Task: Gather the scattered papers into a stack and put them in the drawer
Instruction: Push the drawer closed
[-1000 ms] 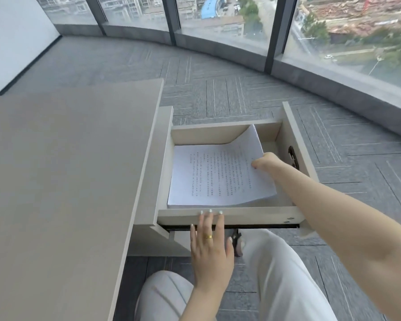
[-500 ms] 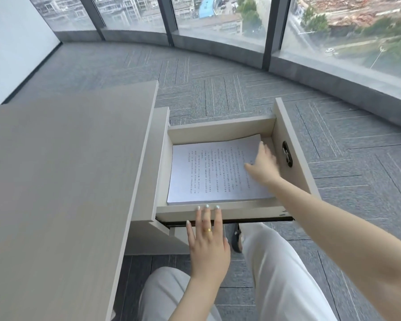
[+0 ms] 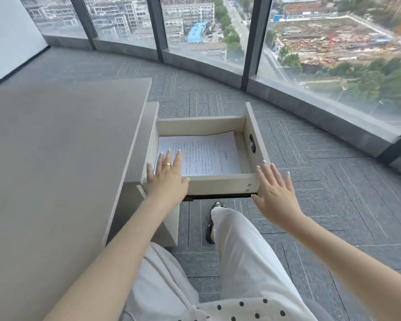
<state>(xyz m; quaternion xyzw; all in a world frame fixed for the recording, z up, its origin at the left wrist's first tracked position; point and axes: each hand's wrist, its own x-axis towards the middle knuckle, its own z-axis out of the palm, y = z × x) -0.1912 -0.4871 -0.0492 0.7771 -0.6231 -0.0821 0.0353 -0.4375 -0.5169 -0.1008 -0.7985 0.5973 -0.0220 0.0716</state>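
Head view: the paper stack lies flat in the open drawer, toward its left side; its print is too small to read. The left hand, fingers spread, seems to rest on the front edge. The right hand, fingers splayed, holds nothing at the front right corner.

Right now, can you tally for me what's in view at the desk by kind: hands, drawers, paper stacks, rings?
Hands: 2, left hand on the drawer's side wall, right hand open by its front corner
Open drawer: 1
Paper stack lying inside it: 1
Gold ring: 1
Total: 5
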